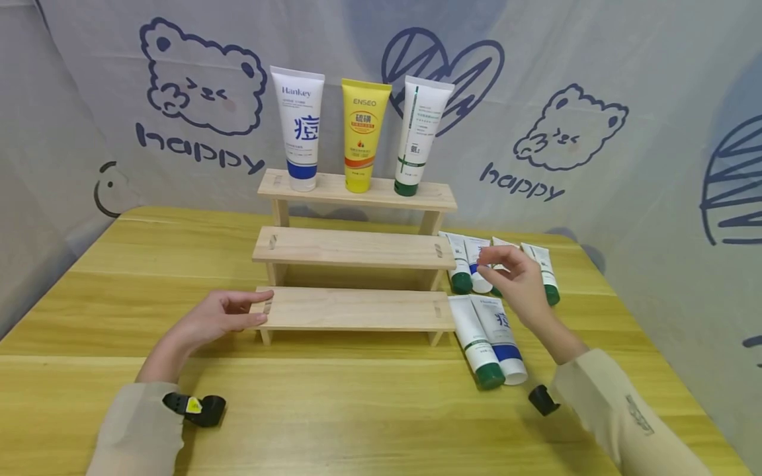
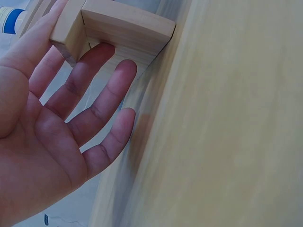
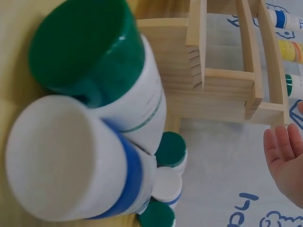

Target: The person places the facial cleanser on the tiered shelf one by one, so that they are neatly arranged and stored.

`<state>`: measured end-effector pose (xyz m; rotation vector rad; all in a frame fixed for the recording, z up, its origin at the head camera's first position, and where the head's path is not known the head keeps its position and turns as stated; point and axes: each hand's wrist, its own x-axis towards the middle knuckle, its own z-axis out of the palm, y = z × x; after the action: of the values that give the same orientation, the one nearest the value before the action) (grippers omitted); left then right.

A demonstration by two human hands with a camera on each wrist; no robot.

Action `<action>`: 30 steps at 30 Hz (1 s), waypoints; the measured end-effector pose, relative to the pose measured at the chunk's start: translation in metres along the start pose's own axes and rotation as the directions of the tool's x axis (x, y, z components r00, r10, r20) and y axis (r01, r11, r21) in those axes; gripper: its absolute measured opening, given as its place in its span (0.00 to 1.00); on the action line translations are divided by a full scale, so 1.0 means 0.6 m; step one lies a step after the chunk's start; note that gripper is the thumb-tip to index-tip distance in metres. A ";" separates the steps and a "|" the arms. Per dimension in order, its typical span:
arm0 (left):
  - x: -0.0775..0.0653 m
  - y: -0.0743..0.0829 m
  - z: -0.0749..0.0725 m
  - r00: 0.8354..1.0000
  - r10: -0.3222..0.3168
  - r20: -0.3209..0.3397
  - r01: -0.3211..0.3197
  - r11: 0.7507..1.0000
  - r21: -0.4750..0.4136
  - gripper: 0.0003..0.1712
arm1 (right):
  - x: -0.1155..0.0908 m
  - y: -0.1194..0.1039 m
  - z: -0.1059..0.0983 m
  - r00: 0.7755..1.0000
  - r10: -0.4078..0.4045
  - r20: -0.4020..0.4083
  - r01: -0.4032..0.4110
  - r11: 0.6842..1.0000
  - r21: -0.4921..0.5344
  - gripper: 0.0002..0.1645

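A three-tier wooden display stand [image 1: 357, 311] sits mid-table. My left hand [image 1: 217, 316] grips the left end of its lowest board, thumb and index finger on the board; in the left wrist view the other fingers [image 2: 102, 106] are loosely bent beside and below it. My right hand [image 1: 516, 281] hovers over tubes on the right, holding nothing. Beneath and beside it lie a white tube with a green cap [image 1: 476, 340] and a white tube with a blue band [image 1: 499, 337]. Behind these, several more tubes [image 1: 458, 264] lie partly hidden by the hand.
On the top tier stand a white and blue tube [image 1: 302, 129], a yellow tube [image 1: 363, 135] and a white and green tube [image 1: 421, 135], caps down. A printed cloth [image 1: 333, 39] hangs behind the wooden table [image 1: 333, 410].
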<state>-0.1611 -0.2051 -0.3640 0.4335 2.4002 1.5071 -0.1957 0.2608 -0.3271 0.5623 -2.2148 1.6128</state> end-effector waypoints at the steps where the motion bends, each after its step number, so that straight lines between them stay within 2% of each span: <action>1: 0.000 0.000 0.000 1.000 0.001 0.000 -0.001 1.000 -0.001 0.31 | -0.004 -0.018 0.004 1.000 0.012 -0.003 -0.012 1.000 -0.027 0.11; 3: 0.001 0.000 -0.001 1.000 0.004 -0.001 -0.004 1.000 0.005 0.31 | -0.012 -0.037 0.007 1.000 0.031 -0.006 -0.031 0.998 -0.062 0.10; 6: 0.001 0.000 -0.001 1.000 0.006 -0.001 -0.006 1.000 0.007 0.31 | -0.021 -0.044 0.006 0.998 0.063 -0.007 -0.063 0.995 -0.082 0.10; 14: 0.000 0.002 -0.001 1.000 0.003 0.003 -0.003 1.000 -0.004 0.31 | -0.048 -0.022 -0.004 0.997 0.079 -0.019 -0.080 0.994 -0.077 0.08; 20: 0.000 0.001 0.000 1.000 0.004 0.001 -0.004 1.000 0.000 0.31 | -0.065 -0.010 -0.010 0.994 0.110 -0.022 -0.112 0.986 -0.121 0.09; 30: -0.001 0.001 0.000 1.000 0.002 -0.002 -0.002 1.000 -0.002 0.31 | -0.094 0.002 -0.023 0.976 0.216 -0.022 -0.215 0.944 -0.249 0.12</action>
<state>-0.1604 -0.2048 -0.3633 0.4343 2.4003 1.5114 -0.1470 0.2808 -0.3516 0.2617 -2.5071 1.3953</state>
